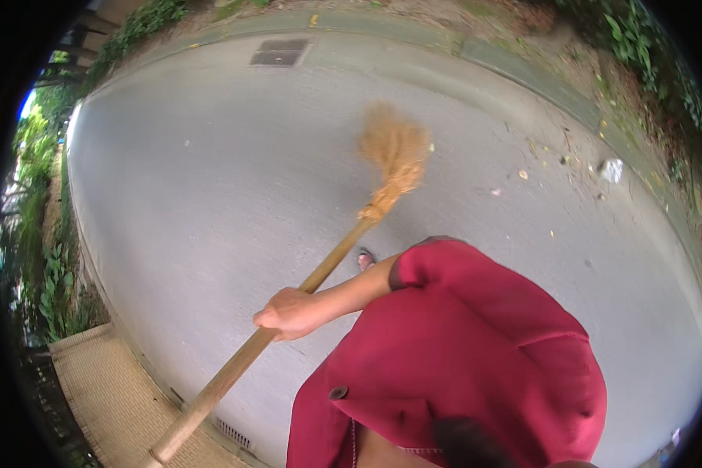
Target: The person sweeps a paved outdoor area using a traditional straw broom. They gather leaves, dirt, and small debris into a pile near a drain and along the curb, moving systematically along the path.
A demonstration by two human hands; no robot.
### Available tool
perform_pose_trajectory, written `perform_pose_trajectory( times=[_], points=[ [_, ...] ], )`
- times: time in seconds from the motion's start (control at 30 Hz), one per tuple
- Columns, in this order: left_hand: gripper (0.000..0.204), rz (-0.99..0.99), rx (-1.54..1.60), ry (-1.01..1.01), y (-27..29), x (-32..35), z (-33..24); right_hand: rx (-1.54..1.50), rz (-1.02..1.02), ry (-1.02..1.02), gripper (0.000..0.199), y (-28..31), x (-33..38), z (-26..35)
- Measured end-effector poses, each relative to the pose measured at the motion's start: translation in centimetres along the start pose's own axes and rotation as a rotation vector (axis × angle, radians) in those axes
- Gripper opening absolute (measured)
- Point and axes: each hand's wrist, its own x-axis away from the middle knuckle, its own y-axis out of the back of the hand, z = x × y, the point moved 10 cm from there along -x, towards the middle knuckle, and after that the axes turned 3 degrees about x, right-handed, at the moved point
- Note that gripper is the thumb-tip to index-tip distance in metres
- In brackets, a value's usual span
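My right hand (288, 313) is wrapped round the wooden handle of a long broom (335, 253). My right forearm comes out of a short red sleeve and reaches across to the left. The handle slants from the lower left corner up to the straw-coloured bristles (395, 152), which are blurred at their far end over the grey road (210, 187). My left hand does not show, and the near end of the handle runs out of the picture. Part of a foot (366, 259) is visible beyond my forearm.
A curb (530, 82) with soil and plants bends along the far and right sides. Near it lie a crumpled whitish scrap (612, 170) and scattered leaves (523, 175). A dark drain cover (279, 52) is set in the far road. Tan paving (109, 382) borders the lower left.
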Motion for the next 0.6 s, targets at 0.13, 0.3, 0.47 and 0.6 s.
perform_pose_trajectory(
  times=[0.13,0.3,0.47,0.6],
  points=[
    [0.016,-0.049,0.609,0.597,-6.3,7.5,1.2,0.118,0.055,-0.388,0.012,2.1,14.5,-2.9],
    [0.007,0.334,0.812,0.921,-20.8,26.8,-14.9,0.397,-0.041,-0.913,0.015,6.3,42.0,-11.8],
    [0.008,0.351,0.984,1.193,-17.2,36.8,-20.0,0.585,-0.016,-1.019,0.014,7.7,51.8,-7.2],
    [0.011,0.162,0.787,1.141,-4.6,35.4,-15.6,0.558,0.099,-0.870,0.013,2.6,47.8,0.7]
  ],
)
